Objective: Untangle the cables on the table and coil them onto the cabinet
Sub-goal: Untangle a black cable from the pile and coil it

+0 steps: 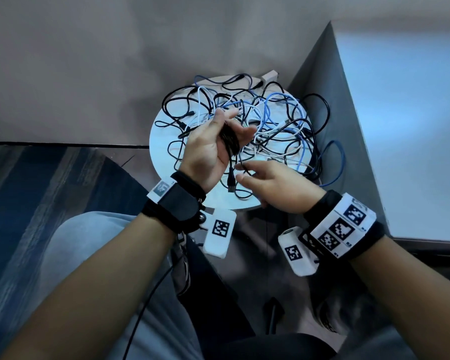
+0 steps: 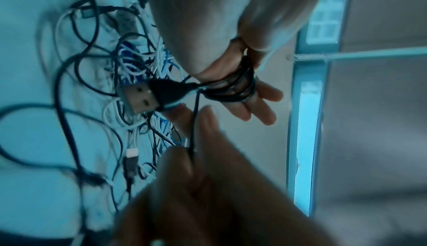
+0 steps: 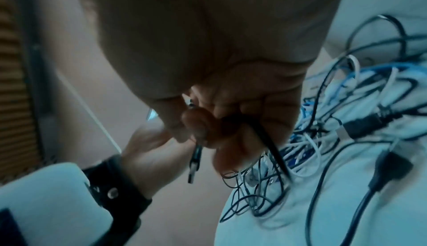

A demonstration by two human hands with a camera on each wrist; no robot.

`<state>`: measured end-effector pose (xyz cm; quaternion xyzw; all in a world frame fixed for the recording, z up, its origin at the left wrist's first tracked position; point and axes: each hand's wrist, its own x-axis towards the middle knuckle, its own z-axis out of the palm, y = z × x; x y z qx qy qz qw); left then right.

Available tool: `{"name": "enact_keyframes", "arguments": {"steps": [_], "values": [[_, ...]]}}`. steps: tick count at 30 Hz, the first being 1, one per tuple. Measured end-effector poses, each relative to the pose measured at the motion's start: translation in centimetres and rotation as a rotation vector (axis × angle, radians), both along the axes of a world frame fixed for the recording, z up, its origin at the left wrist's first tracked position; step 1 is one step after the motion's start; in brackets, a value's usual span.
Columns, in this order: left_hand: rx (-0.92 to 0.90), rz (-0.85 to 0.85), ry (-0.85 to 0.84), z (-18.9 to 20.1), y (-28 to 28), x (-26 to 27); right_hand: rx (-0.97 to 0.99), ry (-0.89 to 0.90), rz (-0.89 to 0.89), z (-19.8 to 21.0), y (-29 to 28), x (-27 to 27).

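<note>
A tangle of black, white and blue cables [image 1: 270, 118] covers the round white table [image 1: 164, 118]. My left hand [image 1: 234, 123] is raised over it, palm toward me. A black cable coil [image 1: 230, 140] [image 2: 235, 87] is wound round its fingers, and the thumb lies against the coil. The cable's USB plug [image 1: 231, 181] [image 2: 141, 98] [image 3: 194, 164] dangles below the palm. Just to the right, my right hand [image 1: 244, 172] [image 3: 219, 118] pinches the loose run of the same black cable [image 2: 193, 140], which leads down into the tangle. The grey cabinet [image 1: 413, 113] stands to the right of the table.
A blue cable [image 1: 335, 162] hangs over the table's right edge against the cabinet side. My knee in jeans [image 1: 89, 255] is at lower left, above a striped carpet [image 1: 37, 190]. A thin black lead [image 1: 146, 307] runs down beside my legs.
</note>
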<state>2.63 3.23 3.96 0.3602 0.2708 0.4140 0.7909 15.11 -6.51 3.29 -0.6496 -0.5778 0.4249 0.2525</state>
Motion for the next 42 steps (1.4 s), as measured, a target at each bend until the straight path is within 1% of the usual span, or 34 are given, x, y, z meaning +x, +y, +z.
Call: {"name": "enact_keyframes", "arguments": {"steps": [1,2,3,5,6,7,8,10,12,14,16,18,20,23,25,28,31,33,35,39,42], "values": [[0.094,0.0,0.099,-0.2,-0.3,0.2,0.002,-0.077,0.051,0.2,-0.1,0.0],[0.221,-0.006,0.203,-0.2,-0.6,0.4,-0.009,-0.065,0.07,0.3,-0.2,0.0],[0.374,-0.015,0.303,-0.3,-0.9,0.5,-0.028,0.005,0.059,0.3,-0.2,0.1],[0.736,-0.008,0.543,-0.7,-0.9,0.3,-0.031,0.168,-0.044,0.4,-0.1,0.2],[0.9,0.014,0.682,-0.9,-0.8,0.1,-0.011,0.207,-0.118,0.4,0.1,0.3],[1.011,0.036,0.8,-1.2,-0.6,0.0,0.027,0.219,-0.189,0.5,0.3,0.6],[1.059,0.043,0.878,-1.3,-0.5,0.0,0.087,0.213,-0.248,0.5,0.4,1.0],[1.047,-0.027,0.929,-1.2,-0.3,-0.2,0.22,0.196,-0.319,0.7,0.6,1.8],[0.949,-0.193,0.846,-0.7,-0.5,-0.2,0.347,0.179,-0.327,1.1,0.6,2.3],[0.774,-0.35,0.702,0.1,-0.5,-0.2,0.491,0.109,-0.301,1.5,0.3,2.2],[0.608,-0.476,0.57,1.0,0.0,-0.4,0.584,0.086,-0.311,1.7,0.3,2.2],[0.501,-0.553,0.449,1.5,0.4,-0.8,0.603,0.143,-0.348,1.9,0.4,2.2],[0.358,-0.57,0.286,1.7,0.5,-1.1,0.59,0.211,-0.34,2.0,0.7,2.3],[0.11,-0.565,0.04,1.6,-0.5,-0.8,0.563,0.322,-0.309,2.2,1.0,2.1],[-0.002,-0.534,-0.054,1.6,-0.9,-0.5,0.536,0.412,-0.303,2.0,1.0,2.1],[-0.069,-0.419,-0.151,2.5,-0.2,-0.8,0.43,0.411,-0.278,1.2,1.1,2.3],[-0.119,-0.33,-0.189,3.0,0.5,-1.2,0.352,0.389,-0.238,0.6,0.8,1.9],[-0.135,-0.297,-0.238,2.9,0.5,-1.3,0.341,0.336,-0.204,0.4,0.9,1.4],[-0.108,-0.271,-0.286,2.9,0.6,-1.3,0.324,0.24,-0.157,0.1,0.9,1.0],[-0.025,-0.092,-0.311,3.4,1.6,-1.7,0.325,0.066,-0.048,-0.1,0.4,0.7],[0.033,-0.011,-0.288,3.1,1.7,-1.8,0.386,-0.006,-0.04,0.6,0.3,0.6]]}}
